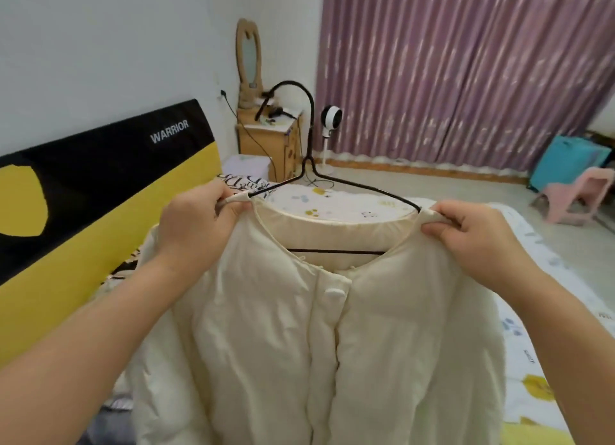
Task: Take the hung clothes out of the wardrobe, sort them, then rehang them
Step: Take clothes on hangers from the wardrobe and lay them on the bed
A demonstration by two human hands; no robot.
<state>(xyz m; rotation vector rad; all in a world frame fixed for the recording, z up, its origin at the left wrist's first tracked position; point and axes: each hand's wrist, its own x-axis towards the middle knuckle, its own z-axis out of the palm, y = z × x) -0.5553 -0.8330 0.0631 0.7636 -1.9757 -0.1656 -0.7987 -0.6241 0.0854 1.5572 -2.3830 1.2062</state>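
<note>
From the head camera, both hands hold a cream padded jacket up in front of the person, above the bed. The left hand pinches the left end of the neckline between thumb and curled fingers, and the right hand pinches the right end the same way, so each grip is closed on the jacket's collar edge. Holding it by the two shoulder points spreads the neck wide and lets the body hang straight, which likely serves to seat the shoulders evenly on the black wire hanger that sits inside it. The hanger's arms run into the shoulders at each hand, its crossbar shows through the neck opening, and its hook stands up free, hooked on nothing. My reading is that the jacket is being settled on the hanger before rehanging; no wardrobe is in view.

The jacket is off-white, softly quilted and puffy, with a round collarless neck edged in piping. Its front is buttoned shut, one covered button showing below the neck. The fabric looks light, creased and limp.
</note>
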